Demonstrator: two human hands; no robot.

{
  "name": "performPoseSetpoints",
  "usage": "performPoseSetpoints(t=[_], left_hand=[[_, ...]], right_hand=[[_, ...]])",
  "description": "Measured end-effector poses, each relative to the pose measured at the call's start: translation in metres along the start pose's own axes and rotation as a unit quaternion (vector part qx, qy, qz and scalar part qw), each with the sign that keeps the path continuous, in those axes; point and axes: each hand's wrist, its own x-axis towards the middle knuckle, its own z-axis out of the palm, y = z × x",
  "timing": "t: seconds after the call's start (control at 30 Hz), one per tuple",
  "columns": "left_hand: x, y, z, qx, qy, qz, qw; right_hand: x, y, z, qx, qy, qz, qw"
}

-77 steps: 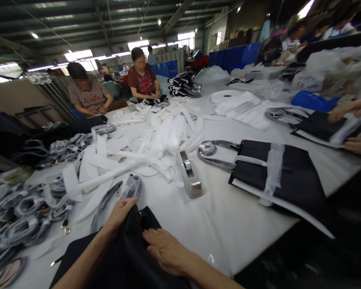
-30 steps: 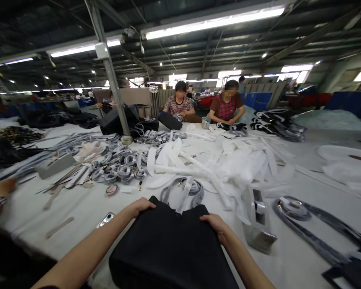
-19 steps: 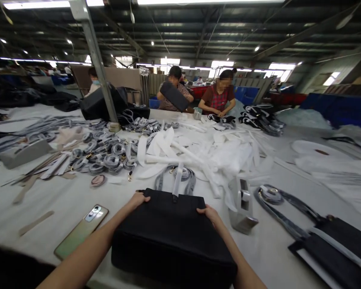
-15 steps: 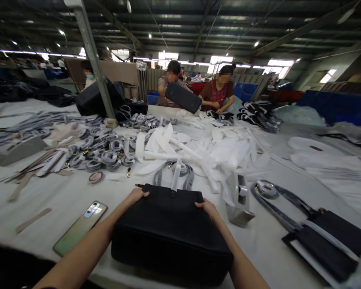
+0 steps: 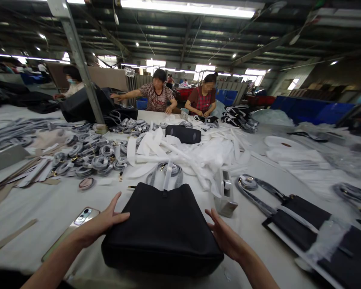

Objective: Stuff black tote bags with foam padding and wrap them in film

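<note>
A black handbag (image 5: 164, 226) lies in front of me on the white-covered table, its base turned toward me. Its wrapped grey straps (image 5: 152, 176) stretch away beyond the top edge. My left hand (image 5: 105, 218) is at the bag's left side, fingers spread and thumb along the edge. On the opposite side my right hand (image 5: 227, 237) rests against the bag, also with the fingers apart. Neither hand grips it. Just right of the bag's top stands a tape dispenser (image 5: 225, 196). A phone (image 5: 69, 230) lies partly behind my left forearm.
Several coiled wrapped straps (image 5: 100, 162) cover the table at left. White padding strips (image 5: 195, 156) are heaped in the middle, with a black bag (image 5: 183, 134) on them. Another black bag (image 5: 315, 224) lies at right. Co-workers (image 5: 159, 94) sit across the table beside a metal post (image 5: 81, 64).
Both my hands have let go of the handbag's top corners and moved down its sides, fingers spreading. Across the table, a co-worker's black bag now lies on the white heap.
</note>
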Motion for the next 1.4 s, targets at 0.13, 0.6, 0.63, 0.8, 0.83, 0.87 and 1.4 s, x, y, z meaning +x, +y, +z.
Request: performPoseSetpoints(t=[0.13,0.6,0.63,0.8,0.83,0.87,1.4], left_hand=[[-0.013,-0.001,0.021,0.048,0.020,0.049,0.997],[0.008,-0.049,-0.010,0.071,0.036,0.238,0.968],[-0.002,-0.049,-0.012,0.092,0.006,0.246,0.965],[-0.041,-0.048,-0.019,0.228,-0.085,0.253,0.936],[-0.045,-0.048,-0.020,0.271,-0.076,0.253,0.926],[-0.048,-0.048,-0.020,0.311,-0.069,0.254,0.913],[0.003,-0.085,-0.028,0.300,-0.032,0.235,0.924]], right_hand=[[-0.014,0.013,0.007,-0.111,0.021,-0.061,0.992],[-0.005,0.026,-0.007,-0.259,0.063,-0.272,0.925],[-0.017,0.022,-0.006,-0.292,0.021,-0.267,0.918],[-0.053,0.008,0.005,-0.528,-0.071,-0.263,0.805],[-0.054,0.006,0.008,-0.558,-0.069,-0.262,0.784],[-0.054,0.005,0.010,-0.580,-0.073,-0.260,0.768],[-0.001,0.033,-0.015,-0.604,0.061,-0.239,0.758]])
